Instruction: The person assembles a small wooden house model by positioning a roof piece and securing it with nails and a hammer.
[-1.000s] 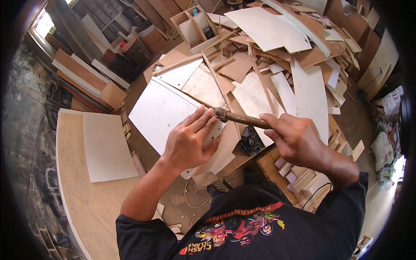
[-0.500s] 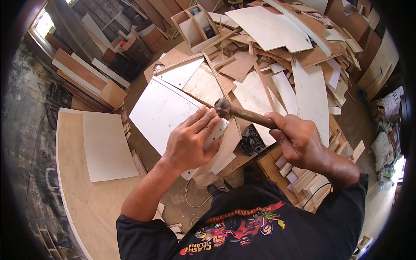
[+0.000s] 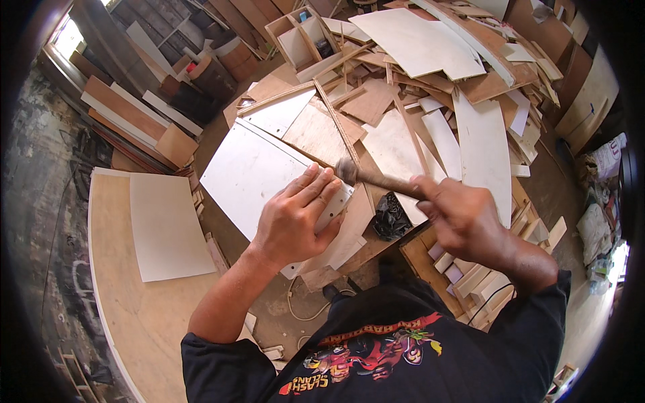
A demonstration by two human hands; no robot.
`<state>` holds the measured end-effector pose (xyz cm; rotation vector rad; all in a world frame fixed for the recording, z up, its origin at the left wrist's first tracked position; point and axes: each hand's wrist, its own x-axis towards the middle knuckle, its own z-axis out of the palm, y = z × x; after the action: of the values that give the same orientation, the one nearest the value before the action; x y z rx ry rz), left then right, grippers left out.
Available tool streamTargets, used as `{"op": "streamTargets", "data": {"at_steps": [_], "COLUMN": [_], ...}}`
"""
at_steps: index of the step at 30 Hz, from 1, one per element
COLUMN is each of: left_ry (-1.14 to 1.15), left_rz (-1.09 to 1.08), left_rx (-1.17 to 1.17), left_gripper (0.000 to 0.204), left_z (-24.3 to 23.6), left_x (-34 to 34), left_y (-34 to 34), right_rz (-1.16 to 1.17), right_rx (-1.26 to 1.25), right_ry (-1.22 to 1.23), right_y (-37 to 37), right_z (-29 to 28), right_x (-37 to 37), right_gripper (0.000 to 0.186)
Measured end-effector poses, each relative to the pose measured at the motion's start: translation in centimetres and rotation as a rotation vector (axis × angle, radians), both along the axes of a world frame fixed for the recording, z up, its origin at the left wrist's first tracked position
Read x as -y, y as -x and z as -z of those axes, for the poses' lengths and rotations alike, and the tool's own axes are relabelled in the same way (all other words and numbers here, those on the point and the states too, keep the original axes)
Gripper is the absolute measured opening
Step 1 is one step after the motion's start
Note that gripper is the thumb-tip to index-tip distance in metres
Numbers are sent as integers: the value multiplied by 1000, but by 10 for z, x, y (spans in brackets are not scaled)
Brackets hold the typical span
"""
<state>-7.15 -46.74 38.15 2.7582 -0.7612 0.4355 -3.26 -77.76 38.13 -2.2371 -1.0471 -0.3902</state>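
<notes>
My left hand point(image 3: 295, 215) lies with fingers stretched over the near right edge of a white panel point(image 3: 245, 178), which has small dark holes along that edge. My right hand point(image 3: 457, 211) grips the wooden handle of a hammer point(image 3: 386, 181). The hammer's head, smeared by motion, is at the panel's edge just beside my left fingertips; whether it touches is unclear. Under and behind the panel lie a bare plywood piece point(image 3: 316, 134) and narrow wooden strips point(image 3: 334, 121).
A pile of offcuts point(image 3: 430, 47) fills the back right, near an open wooden box point(image 3: 302, 40). A large plywood sheet point(image 3: 114, 269) is at left. Boards point(image 3: 127, 121) lean along the left wall. A black plastic bag point(image 3: 391, 218) and short wood pieces point(image 3: 477, 289) are at right.
My right hand and the hammer have shifted slightly; the hammer's head is now blurred near my left fingertips. My left hand stays in place on the panel.
</notes>
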Motion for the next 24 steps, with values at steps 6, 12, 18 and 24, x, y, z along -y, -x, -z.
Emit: {"op": "streamTargets", "data": {"at_steps": [6,12,18,24], "left_ry": [-6,-8,-20,-25], "left_rz": [3,0,-6,2], "left_rx": [-5,-8,-5,5], "left_gripper": [48,47,47,51], "left_z": [1,3,2,3], "left_x": [-1,-3,-3,-4], "left_y": [1,0,1,0], "right_rz": [-25,-16,-32,-18], "right_rx": [-20,-15,-36,-36], "right_ry": [77,89,84,124], "right_y": [1,2,3,3], "right_z": [-9,-11,-13,-14], "right_x": [0,-2,-2,-1], "right_gripper": [39,38,43,41]}}
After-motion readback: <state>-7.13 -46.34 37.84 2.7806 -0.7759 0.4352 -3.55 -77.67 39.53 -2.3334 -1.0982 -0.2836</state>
